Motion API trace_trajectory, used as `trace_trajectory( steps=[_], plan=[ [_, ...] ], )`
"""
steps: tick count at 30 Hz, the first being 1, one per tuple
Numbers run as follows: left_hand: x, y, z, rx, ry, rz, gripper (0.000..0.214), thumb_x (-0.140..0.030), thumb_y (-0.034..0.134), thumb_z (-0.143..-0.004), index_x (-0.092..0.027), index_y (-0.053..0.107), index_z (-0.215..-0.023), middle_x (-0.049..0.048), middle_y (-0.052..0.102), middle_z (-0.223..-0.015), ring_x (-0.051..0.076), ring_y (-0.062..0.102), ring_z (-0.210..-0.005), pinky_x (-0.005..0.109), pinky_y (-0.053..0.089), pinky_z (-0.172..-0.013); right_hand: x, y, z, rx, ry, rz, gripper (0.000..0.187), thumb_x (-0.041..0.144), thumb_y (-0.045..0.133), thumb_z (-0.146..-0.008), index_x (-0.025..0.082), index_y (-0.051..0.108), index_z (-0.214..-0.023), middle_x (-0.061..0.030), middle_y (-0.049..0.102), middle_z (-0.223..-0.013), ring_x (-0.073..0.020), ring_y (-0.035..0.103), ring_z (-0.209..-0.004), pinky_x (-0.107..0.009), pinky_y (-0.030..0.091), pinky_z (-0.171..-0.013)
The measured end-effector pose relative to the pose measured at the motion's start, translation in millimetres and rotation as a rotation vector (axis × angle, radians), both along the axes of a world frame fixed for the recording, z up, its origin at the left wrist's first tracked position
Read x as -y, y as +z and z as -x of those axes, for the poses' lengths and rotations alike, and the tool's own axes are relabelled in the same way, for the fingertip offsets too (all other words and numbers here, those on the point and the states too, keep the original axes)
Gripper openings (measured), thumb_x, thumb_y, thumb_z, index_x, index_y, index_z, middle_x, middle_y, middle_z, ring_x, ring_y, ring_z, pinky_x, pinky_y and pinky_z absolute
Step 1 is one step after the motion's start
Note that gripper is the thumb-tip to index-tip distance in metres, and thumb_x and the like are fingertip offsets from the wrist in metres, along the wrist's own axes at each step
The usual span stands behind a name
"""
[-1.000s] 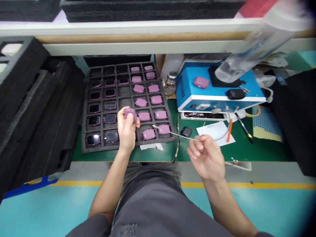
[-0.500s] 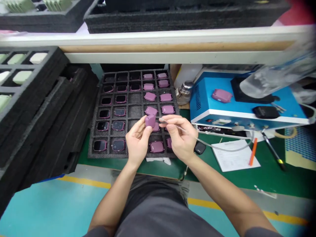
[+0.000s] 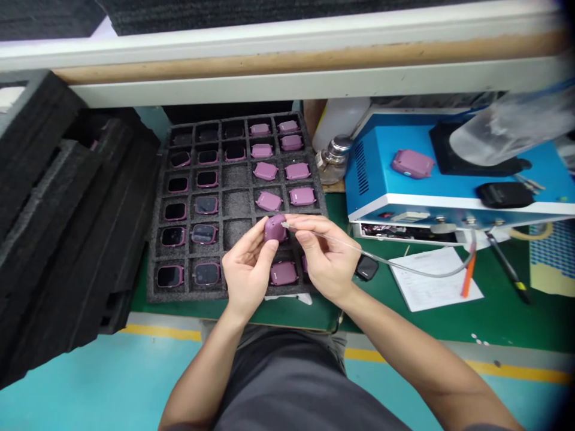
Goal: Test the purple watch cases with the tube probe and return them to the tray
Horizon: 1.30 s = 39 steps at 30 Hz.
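My left hand (image 3: 246, 269) pinches a purple watch case (image 3: 273, 228) between thumb and fingers, above the foam tray. In my right hand (image 3: 330, 258) is the end of a thin grey tube (image 3: 413, 271). Its small tip meets the side of the case, or sits very close to it. The tube curves away right to the front of a blue machine (image 3: 372, 158). Beneath both hands lies the black foam tray (image 3: 238, 205), with dark-screened purple watches (image 3: 205, 205) on its left and purple cases (image 3: 302, 196) on its right. My hands hide some compartments.
A purple case (image 3: 413, 163) and a black one (image 3: 504, 194) rest on the machine. Right of my hand are a small black case (image 3: 367, 267), a paper sheet (image 3: 422, 281), an orange stick (image 3: 468, 276) and a pen (image 3: 507, 266). Stacked foam trays (image 3: 85, 233) stand left; a shelf edge (image 3: 287, 87) crosses overhead.
My right hand has brought the tube's tip to the side of the watch case. The case is turned slightly in my left hand. The whole view has shifted a little.
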<state>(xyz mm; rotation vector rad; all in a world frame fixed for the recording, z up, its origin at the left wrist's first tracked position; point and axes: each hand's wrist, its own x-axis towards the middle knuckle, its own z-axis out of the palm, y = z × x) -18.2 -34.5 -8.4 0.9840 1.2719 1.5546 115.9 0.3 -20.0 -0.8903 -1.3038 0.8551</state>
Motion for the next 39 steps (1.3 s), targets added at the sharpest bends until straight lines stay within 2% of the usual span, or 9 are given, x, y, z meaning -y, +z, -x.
trace_trajectory(
  steps=[4,9,19,23,27,32,39],
  plan=[
    [0,-0.1,0,-0.003,0.003,0.0,0.039,-0.03,0.086,-0.088,-0.021,0.08,-0.125,0.0104,0.08,-0.127,0.029,0.079,-0.116,0.04,0.065,-0.106,0,-0.9,0,0.025,-0.008,0.019,0.011,0.036,0.069,-0.1,0.028,0.077,-0.1,-0.0065,0.083,-0.106,-0.0247,0.08,-0.105,-0.046,0.066,-0.098],
    [0,-0.3,-1,0.003,0.0,-0.011,0.037,-0.028,0.085,-0.089,-0.022,0.081,-0.125,0.0095,0.08,-0.126,0.028,0.079,-0.116,0.039,0.065,-0.105,0,-1.2,0,0.007,0.005,0.0,0.009,0.03,0.069,-0.1,0.028,0.078,-0.102,-0.0059,0.083,-0.107,-0.0234,0.08,-0.106,-0.044,0.065,-0.099],
    [-2,2.6,-2,-0.057,0.014,-0.045,0.035,-0.021,0.083,-0.089,-0.019,0.081,-0.124,0.009,0.081,-0.123,0.024,0.08,-0.112,0.029,0.066,-0.1,-3,-4.6,1,-0.021,0.014,-0.067,0.011,0.021,0.071,-0.099,0.027,0.079,-0.104,-0.0042,0.083,-0.107,-0.0197,0.08,-0.106,-0.037,0.066,-0.097],
    [-3,3.4,-1,-0.072,0.006,-0.049,0.036,-0.021,0.084,-0.087,-0.018,0.081,-0.123,0.0094,0.082,-0.121,0.024,0.081,-0.109,0.028,0.067,-0.098,-3,-3.1,2,-0.015,-0.001,-0.068,0.009,0.023,0.07,-0.099,0.026,0.078,-0.102,-0.0054,0.082,-0.105,-0.0205,0.08,-0.103,-0.039,0.067,-0.095],
    [-3,3.0,1,-0.077,0.026,-0.04,0.036,-0.022,0.085,-0.086,-0.018,0.081,-0.122,0.0093,0.082,-0.121,0.023,0.081,-0.108,0.028,0.066,-0.098,-6,-0.1,4,-0.023,0.004,-0.07,0.009,0.023,0.07,-0.1,0.025,0.078,-0.101,-0.0054,0.082,-0.104,-0.0186,0.08,-0.102,-0.035,0.067,-0.093],
    [-6,2.7,1,-0.125,0.058,-0.039,0.037,-0.025,0.087,-0.086,-0.018,0.081,-0.122,0.0096,0.082,-0.119,0.024,0.081,-0.107,0.031,0.066,-0.099,-12,2.3,3,-0.017,0.024,-0.108,0.009,0.023,0.069,-0.1,0.025,0.078,-0.1,-0.0048,0.083,-0.103,-0.0179,0.08,-0.103,-0.034,0.066,-0.093],
    [-8,4.8,0,-0.144,0.065,-0.018,0.042,-0.034,0.089,-0.084,-0.018,0.081,-0.122,0.0116,0.082,-0.121,0.029,0.08,-0.11,0.04,0.065,-0.103,-14,0.8,3,-0.03,0.034,-0.083,0.01,0.027,0.068,-0.101,0.026,0.078,-0.099,-0.0051,0.083,-0.105,-0.0175,0.08,-0.102,-0.033,0.066,-0.091]
  ],
)
